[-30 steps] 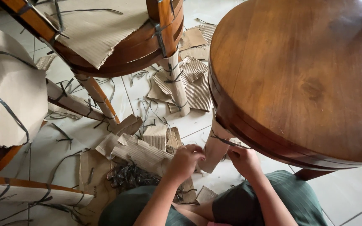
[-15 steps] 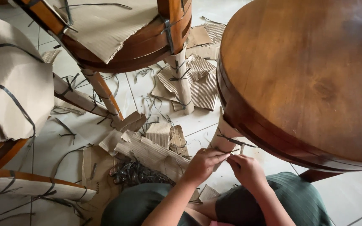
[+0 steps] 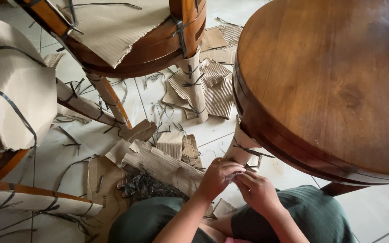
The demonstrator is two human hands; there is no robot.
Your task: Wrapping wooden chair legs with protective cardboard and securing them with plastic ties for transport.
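1. Head view looks down on the left hand (image 3: pixel 219 177) and right hand (image 3: pixel 258 192), which meet just below the cardboard-wrapped leg (image 3: pixel 241 146) of a round, dark-brown wooden table (image 3: pixel 334 85).
2. Left fingers are curled closed at the lower edge of the leg's corrugated wrapping; whether they pinch the cardboard or a strap, I cannot tell.
3. Right fingers are bent inward and touch the left fingertips; what they hold is hidden.
4. Thin black plastic straps (image 3: pixel 248 150) cross the wrapped leg, just above the hands.
5. On the pale tiled floor (image 3: pixel 149 103), left of the hands, lie torn corrugated cardboard pieces (image 3: pixel 163 164) and a tangle of cut black straps (image 3: pixel 142 186).
6. Across the floor stands a wooden chair (image 3: pixel 131 36), partly wrapped in cardboard.
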